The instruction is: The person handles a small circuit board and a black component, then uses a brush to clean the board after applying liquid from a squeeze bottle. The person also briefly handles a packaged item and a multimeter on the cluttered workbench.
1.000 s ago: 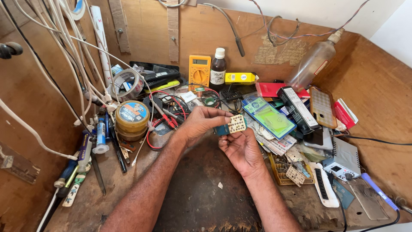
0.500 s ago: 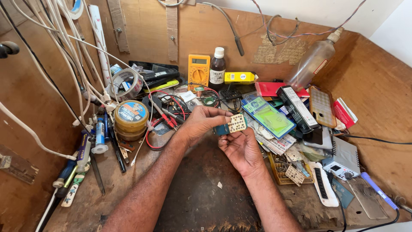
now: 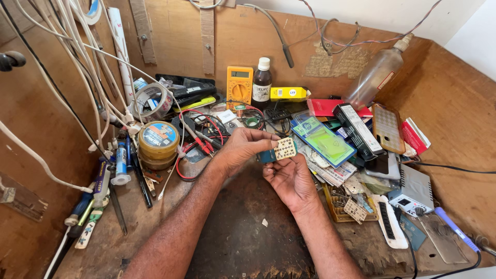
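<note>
I am pinching a small perforated circuit board [image 3: 285, 149] between my left hand [image 3: 243, 147] and right hand [image 3: 290, 178], both clamped on it, above the dark workbench [image 3: 232, 232], beside the green case [image 3: 324, 140].

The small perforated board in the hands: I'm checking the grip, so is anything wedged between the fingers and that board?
Nothing visible. The left hand and the right hand both pinch the small perforated board directly, above the dark workbench. A bluish part shows just behind the board's left edge; what it is cannot be told.
</note>
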